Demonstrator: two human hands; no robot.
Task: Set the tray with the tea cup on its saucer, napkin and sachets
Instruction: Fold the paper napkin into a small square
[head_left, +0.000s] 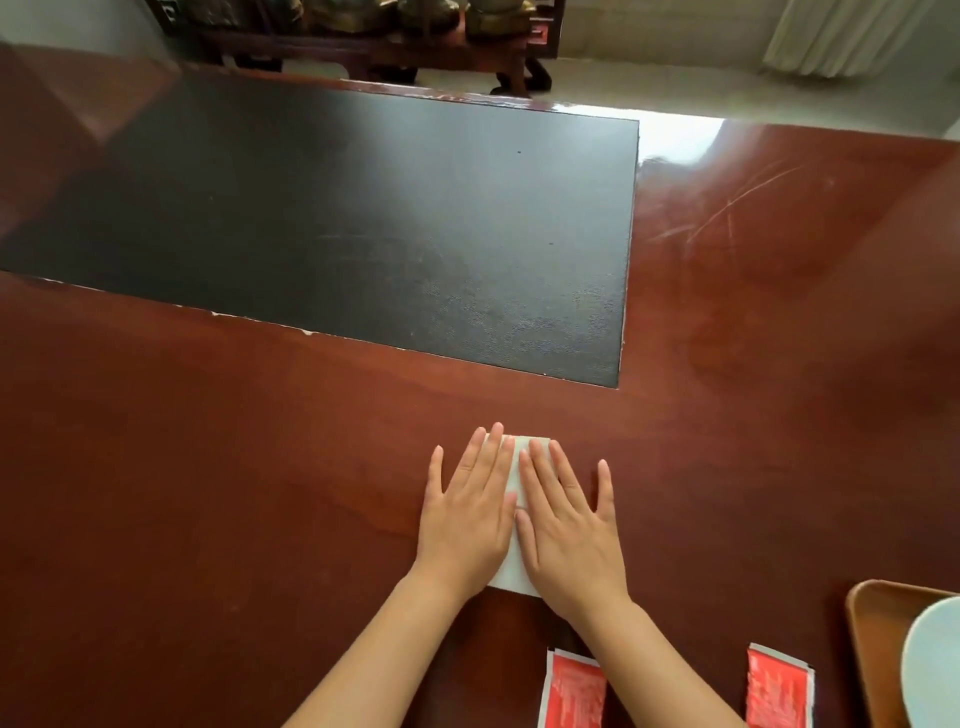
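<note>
A folded white napkin (513, 480) lies on the red-brown table, mostly covered by my hands. My left hand (470, 512) presses flat on its left half with straight fingers. Beside it, my right hand (569, 525) lies flat on the right half, fingers spread. Two red sachets rest near the front edge: one (571, 693) under my right forearm, the other (777, 688) further right. A brown wooden tray (872, 623) shows at the bottom right corner, with a pale saucer (935, 665) on it, cut off by the frame. No tea cup is in view.
A large black inlay panel (337, 218) fills the table's middle and far left. The polished table surface (208, 493) stretches left of my hands. Dark carved furniture (395, 47) and a curtain (852, 36) stand beyond the far edge.
</note>
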